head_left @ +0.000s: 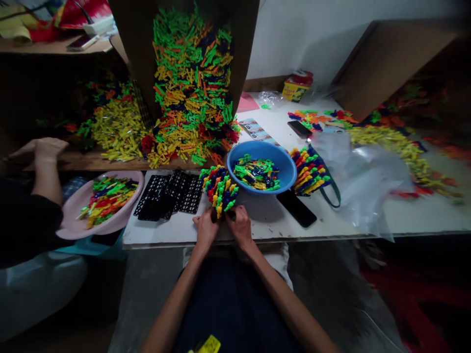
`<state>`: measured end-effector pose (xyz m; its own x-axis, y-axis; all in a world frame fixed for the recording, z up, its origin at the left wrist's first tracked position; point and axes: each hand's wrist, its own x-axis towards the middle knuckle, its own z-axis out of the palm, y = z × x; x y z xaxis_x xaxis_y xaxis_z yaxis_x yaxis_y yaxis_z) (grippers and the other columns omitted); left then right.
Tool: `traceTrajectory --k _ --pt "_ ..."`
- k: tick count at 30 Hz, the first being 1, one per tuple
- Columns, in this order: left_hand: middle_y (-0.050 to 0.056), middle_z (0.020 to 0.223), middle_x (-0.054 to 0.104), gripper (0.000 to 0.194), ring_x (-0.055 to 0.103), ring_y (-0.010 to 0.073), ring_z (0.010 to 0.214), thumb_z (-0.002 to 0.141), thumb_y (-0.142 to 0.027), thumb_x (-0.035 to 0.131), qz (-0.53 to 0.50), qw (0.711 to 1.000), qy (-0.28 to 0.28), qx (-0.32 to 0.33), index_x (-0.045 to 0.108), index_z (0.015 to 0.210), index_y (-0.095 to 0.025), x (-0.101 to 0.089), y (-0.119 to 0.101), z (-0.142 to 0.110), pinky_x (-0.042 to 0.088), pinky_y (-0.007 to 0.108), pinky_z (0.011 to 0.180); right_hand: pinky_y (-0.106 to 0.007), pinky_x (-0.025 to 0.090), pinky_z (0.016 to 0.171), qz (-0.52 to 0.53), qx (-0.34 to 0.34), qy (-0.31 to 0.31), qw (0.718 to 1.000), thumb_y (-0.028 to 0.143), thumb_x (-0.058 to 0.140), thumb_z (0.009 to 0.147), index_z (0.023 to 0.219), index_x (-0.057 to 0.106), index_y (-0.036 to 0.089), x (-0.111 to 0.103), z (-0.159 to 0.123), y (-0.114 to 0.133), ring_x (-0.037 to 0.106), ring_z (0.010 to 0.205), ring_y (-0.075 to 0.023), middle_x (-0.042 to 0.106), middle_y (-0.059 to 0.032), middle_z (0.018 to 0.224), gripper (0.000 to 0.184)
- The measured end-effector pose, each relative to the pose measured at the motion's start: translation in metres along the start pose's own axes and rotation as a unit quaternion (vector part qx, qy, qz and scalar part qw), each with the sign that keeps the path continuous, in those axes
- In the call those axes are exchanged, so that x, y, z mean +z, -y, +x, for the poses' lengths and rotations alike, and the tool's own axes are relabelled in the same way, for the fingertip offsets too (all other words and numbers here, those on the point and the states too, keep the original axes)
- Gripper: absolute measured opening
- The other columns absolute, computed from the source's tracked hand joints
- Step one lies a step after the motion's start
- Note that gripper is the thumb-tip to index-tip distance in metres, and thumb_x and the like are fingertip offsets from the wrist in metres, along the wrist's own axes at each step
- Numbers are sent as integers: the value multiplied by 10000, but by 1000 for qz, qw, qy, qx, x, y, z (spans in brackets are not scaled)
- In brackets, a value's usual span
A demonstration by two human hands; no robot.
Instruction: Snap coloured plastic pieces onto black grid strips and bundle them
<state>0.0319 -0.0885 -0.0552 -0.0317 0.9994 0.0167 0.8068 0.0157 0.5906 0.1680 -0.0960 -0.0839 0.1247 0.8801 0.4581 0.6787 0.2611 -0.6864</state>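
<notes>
Close to the counter's (342, 223) front edge, the left grip (206, 225) and right grip (240, 223) are curled closed at the near side of a knobbly, multicoloured plastic cluster (220, 190). Bare white surface lies between the right grip and a flat black phone (297, 209). Perforated black trays (168, 196) overlap to the left; a smooth, round blue basin (286, 169) of small pieces sits just beyond the cluster, right of it. Farther back, glossy pieces (195, 88) fill a dark box (244, 41).
</notes>
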Motion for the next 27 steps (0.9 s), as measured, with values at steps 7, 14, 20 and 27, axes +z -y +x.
traceTrajectory --k 7,14,20,27 --pt "52 977 745 149 657 212 944 841 -211 613 -12 1000 0 -12 675 976 -212 1 1 -2 360 332 843 -386 523 824 -27 13 7 1000 295 526 959 947 614 199 3 -4 5 591 961 -256 638 -103 918 131" --pt "45 939 739 123 646 212 943 851 -211 595 -20 1000 3 -12 675 944 -204 2 2 -4 344 349 869 -397 521 843 -35 12 19 999 134 499 878 919 579 200 3 -10 2 543 994 -269 604 -100 916 111" --pt "52 960 741 145 642 214 963 853 -204 582 -24 1000 9 -9 676 963 -209 1 1 -5 342 353 875 -360 508 778 -40 24 23 999 198 551 886 906 614 213 -4 -6 9 531 973 -264 600 -93 923 68" --pt "44 988 737 186 642 200 980 852 -161 562 -29 999 18 -11 665 1000 -205 0 1 -4 339 332 874 -363 451 769 -203 19 104 973 240 489 969 997 640 192 -12 6 25 497 945 -270 648 -108 972 161"
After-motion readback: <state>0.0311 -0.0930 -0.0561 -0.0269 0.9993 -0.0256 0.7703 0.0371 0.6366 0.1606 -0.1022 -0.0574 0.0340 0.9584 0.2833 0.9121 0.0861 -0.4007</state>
